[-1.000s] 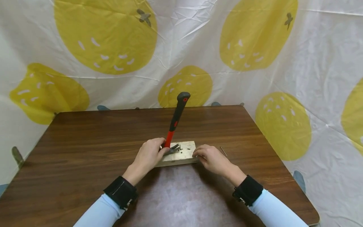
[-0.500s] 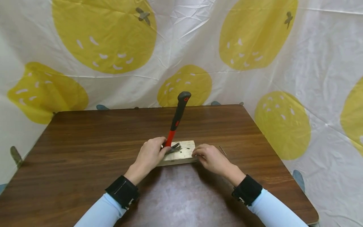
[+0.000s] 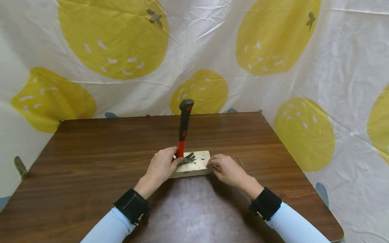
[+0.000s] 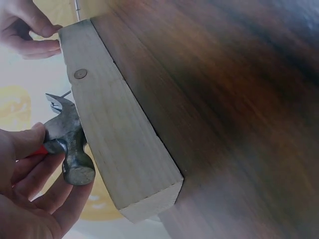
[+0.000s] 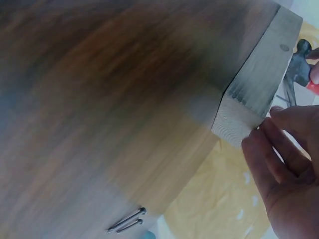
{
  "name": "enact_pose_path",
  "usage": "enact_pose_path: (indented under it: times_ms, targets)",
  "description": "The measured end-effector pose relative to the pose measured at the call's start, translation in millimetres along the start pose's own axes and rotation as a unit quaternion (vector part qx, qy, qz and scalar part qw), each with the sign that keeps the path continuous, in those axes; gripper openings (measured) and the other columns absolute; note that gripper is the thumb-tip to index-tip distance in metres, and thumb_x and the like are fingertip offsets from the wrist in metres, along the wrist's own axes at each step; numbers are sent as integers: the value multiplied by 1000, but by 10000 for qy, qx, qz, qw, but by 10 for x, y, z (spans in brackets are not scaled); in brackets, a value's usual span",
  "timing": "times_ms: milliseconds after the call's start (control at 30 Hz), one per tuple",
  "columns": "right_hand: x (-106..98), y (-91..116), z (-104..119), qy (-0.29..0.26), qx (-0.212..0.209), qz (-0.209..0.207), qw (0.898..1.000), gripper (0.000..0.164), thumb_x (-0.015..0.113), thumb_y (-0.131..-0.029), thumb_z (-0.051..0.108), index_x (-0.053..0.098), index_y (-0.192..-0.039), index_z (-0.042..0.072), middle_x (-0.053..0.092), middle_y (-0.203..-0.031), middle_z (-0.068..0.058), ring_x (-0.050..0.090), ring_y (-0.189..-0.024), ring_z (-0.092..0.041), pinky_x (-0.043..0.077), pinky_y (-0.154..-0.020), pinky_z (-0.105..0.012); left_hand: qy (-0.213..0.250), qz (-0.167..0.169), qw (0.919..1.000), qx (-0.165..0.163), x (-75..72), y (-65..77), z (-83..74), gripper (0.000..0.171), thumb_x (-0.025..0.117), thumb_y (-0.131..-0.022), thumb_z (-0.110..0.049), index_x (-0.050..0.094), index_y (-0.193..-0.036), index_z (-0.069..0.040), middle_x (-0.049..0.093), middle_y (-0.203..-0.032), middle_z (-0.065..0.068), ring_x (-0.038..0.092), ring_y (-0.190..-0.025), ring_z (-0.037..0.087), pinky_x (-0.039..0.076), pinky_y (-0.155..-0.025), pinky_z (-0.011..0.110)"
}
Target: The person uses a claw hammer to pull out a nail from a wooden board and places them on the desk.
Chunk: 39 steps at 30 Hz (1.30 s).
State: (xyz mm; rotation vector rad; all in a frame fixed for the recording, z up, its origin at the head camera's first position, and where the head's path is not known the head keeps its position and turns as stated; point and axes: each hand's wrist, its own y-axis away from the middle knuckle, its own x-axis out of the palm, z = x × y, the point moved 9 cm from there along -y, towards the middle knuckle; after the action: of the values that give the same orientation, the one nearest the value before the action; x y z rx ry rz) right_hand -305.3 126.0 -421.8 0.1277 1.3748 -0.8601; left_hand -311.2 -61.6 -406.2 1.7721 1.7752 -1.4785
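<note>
A claw hammer (image 3: 183, 131) with a black and red handle stands nearly upright, its metal head low over a pale wooden block (image 3: 200, 158). My left hand (image 3: 159, 165) grips the hammer by its head, thumb and fingers around the metal, as the left wrist view shows. Beside the claw, a thin nail (image 4: 66, 93) sticks out from the block. At the block's right end, my right hand (image 3: 226, 168) holds the corner between thumb and curled fingers. The right wrist view shows those fingertips against the end grain (image 5: 234, 119).
Two loose nails (image 5: 127, 220) lie on the brown wooden table (image 3: 106, 145), right of the block. Small dark holes or marks dot the block's top. A curtain (image 3: 194, 44) printed with yellow fruit hangs behind the table and along its sides.
The hammer's handle has tipped to the left and stands more upright, while its head stays at about the same spot. Both hands have hardly moved.
</note>
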Motion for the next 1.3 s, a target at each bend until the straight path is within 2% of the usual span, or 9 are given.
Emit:
enact_pose_path:
  times_ms: [233,533,833,1300]
  targets:
    - [42,-15,46,430,98,82,9990,16,78,-86,0,77,-99,10,69,-99,-1,63,-96,-20,55,-79,-36,200,212,9995,-136,29,-1,12,16,84,-87,-12,68,-91,-11,69,-88,2,61,-71,18,52,-64,38]
    - [78,30,75,425,85,-54,9990,16,79,-85,-1,77,-98,9,68,-97,-2,62,-95,-20,55,-80,-37,212,358,9986,-333,80,29,32,14,82,-88,-14,70,-94,-10,71,-88,1,62,-72,17,52,-65,38]
    - [85,38,68,372,47,-178,9991,17,80,-84,-2,77,-95,10,68,-96,-1,62,-93,-20,54,-80,-37,-52,222,9995,-214,52,51,-7,15,84,-87,-16,70,-92,-12,70,-84,0,62,-67,17,51,-60,39]
    - [52,-60,98,373,-79,-209,9991,14,80,-86,2,76,-96,11,67,-94,-1,59,-88,-19,52,-77,-35,-5,-12,9996,-272,-75,66,26,17,84,-86,-16,68,-92,-13,71,-85,0,64,-68,19,51,-57,41]
